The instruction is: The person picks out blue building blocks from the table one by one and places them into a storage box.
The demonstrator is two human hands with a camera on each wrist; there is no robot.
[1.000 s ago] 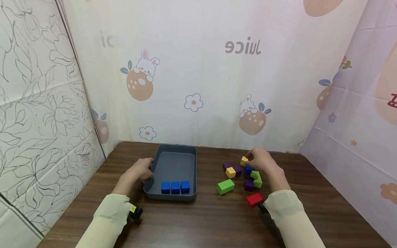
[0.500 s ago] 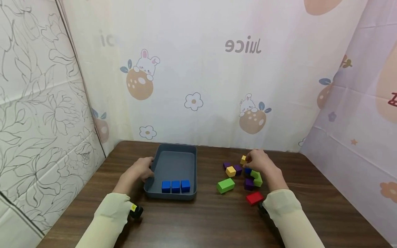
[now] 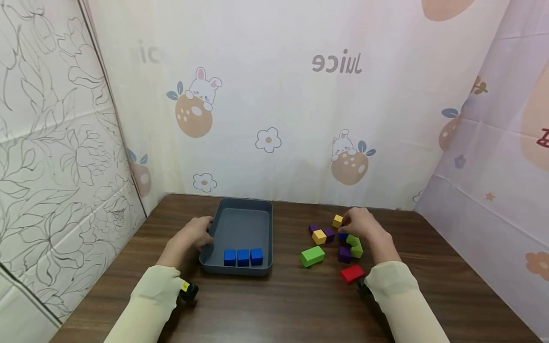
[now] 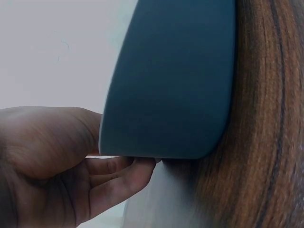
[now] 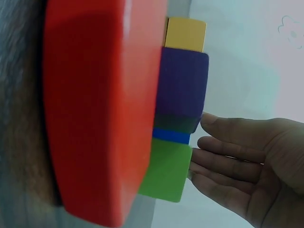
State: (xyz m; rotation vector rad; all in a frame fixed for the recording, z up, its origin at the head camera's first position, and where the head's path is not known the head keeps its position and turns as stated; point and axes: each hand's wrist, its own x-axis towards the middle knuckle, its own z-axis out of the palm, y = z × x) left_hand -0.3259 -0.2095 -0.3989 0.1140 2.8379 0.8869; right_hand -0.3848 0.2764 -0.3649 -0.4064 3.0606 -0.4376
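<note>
My left hand grips the left wall of a grey tray, in which three blue cubes stand in a row. In the left wrist view the thumb passes behind the tray's end wall and the fingers curl at its edge. My right hand hovers over a blue cube, its fingers loosely extended and its fingertips partly hidden behind blocks in the right wrist view. Close to those fingers are a yellow cube, a purple cube and a green arch block.
Left of that group lie two purple cubes, another yellow cube and a green rectangular block. A red block lies near the right wrist. The wooden table meets a printed curtain at the back.
My right hand has come down slightly over the blue cube, covering more of it. The left hand and the tray have stayed put.
</note>
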